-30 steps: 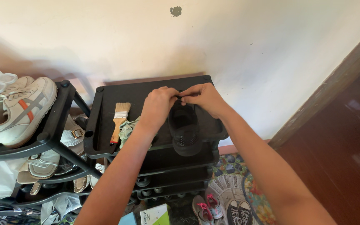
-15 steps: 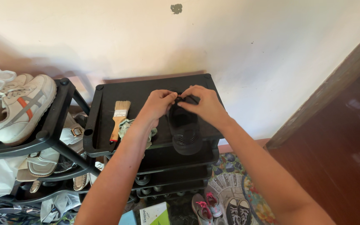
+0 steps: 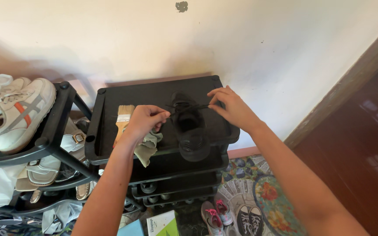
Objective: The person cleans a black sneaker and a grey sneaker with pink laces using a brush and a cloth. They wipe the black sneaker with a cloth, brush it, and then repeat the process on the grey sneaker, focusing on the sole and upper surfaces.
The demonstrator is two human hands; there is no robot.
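Note:
A black shoe (image 3: 190, 127) lies on the top shelf of a black plastic rack (image 3: 149, 94), its heel end sticking out over the front edge. My left hand (image 3: 144, 121) pinches one end of its black lace (image 3: 188, 106) at the shoe's left. At the shoe's right, my right hand (image 3: 229, 106) pinches the other end. The lace is stretched taut between them across the shoe's opening. A grey-green cloth (image 3: 148, 146) lies under my left wrist.
A paintbrush (image 3: 122, 121) with a wooden handle lies on the rack's left side. A metal rack (image 3: 51, 144) at the left holds white sneakers (image 3: 16, 109) and sandals. Small shoes (image 3: 230, 214) and a patterned mat (image 3: 272, 205) lie on the floor. A dark door (image 3: 368, 126) is at the right.
My hands were close together over the shoe; they have pulled apart sideways, drawing the lace tight between them.

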